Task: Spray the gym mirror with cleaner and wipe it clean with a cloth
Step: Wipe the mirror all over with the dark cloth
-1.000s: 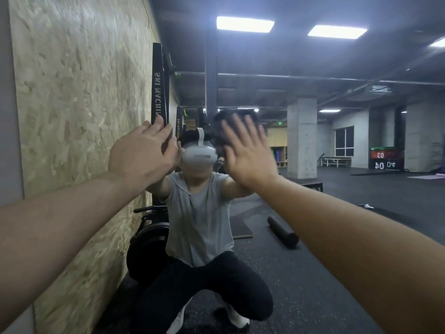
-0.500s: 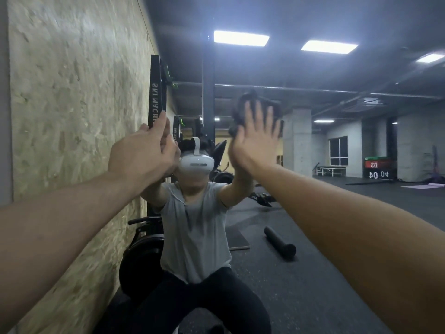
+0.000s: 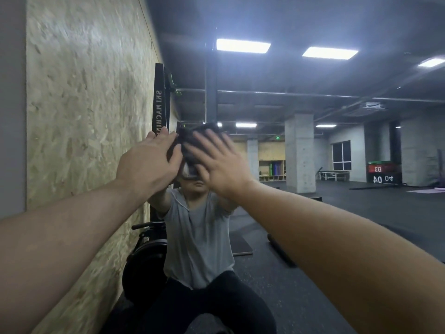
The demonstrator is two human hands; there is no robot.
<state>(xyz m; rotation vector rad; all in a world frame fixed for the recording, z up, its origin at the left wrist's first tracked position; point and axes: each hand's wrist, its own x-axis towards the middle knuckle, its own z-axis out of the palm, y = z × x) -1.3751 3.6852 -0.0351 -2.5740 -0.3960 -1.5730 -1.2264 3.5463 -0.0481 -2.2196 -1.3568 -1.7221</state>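
Both hands are up on the mirror [image 3: 313, 213], which fills nearly the whole view; the person's crouched reflection sits dead centre. Right hand [image 3: 218, 162] is flat, fingers spread, pressing a dark cloth [image 3: 199, 133] against the glass, with the cloth showing above and left of the fingertips. Left hand [image 3: 149, 162] is just beside it, fingers extended and touching the cloth's left edge; whether it grips the cloth or just braces on the glass, cannot tell. Motion blur on the right hand and cloth.

Progress, my read: wipe stage is under way. No spray bottle in view, so spraying is probably done, though nothing confirms it. No visible wet film, droplets or streaks on the glass, so I can't say which areas are wiped. Likely left: the mirror to the right and lower down.
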